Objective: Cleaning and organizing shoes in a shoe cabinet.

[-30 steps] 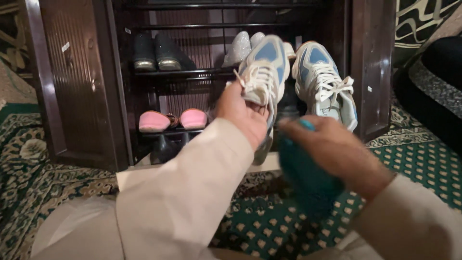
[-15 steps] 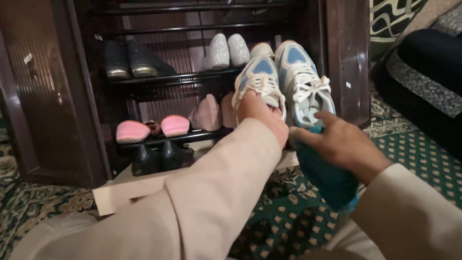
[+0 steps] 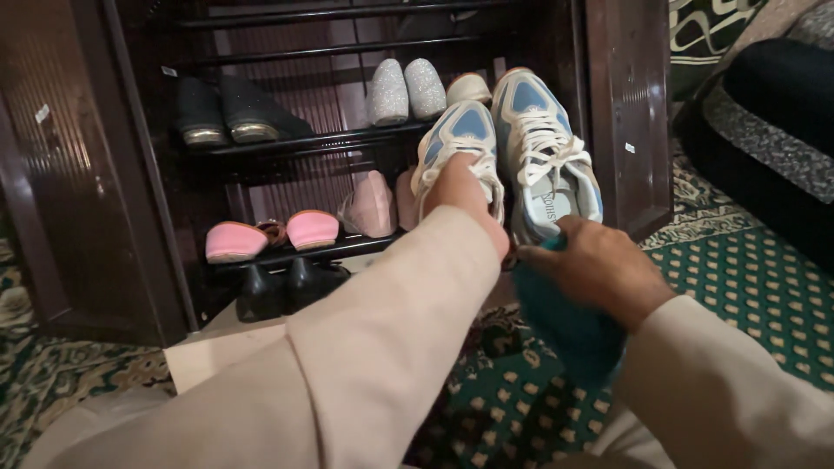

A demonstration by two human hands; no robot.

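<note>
Now your left hand (image 3: 465, 187) fingers grasp blue-white sneaker (image 3: 460, 143) at shoe rack (image 3: 304, 143); right hand (image 3: 599, 269) fingers clench teal cloth (image 3: 565, 326); next: seat sneaker squarely.

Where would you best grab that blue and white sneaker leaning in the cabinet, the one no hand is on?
Probably the heel collar of the right sneaker, coming from below and in front. It leans toe-up, so its open ankle end faces the right hand, and the left sneaker crowds its left side.
</note>
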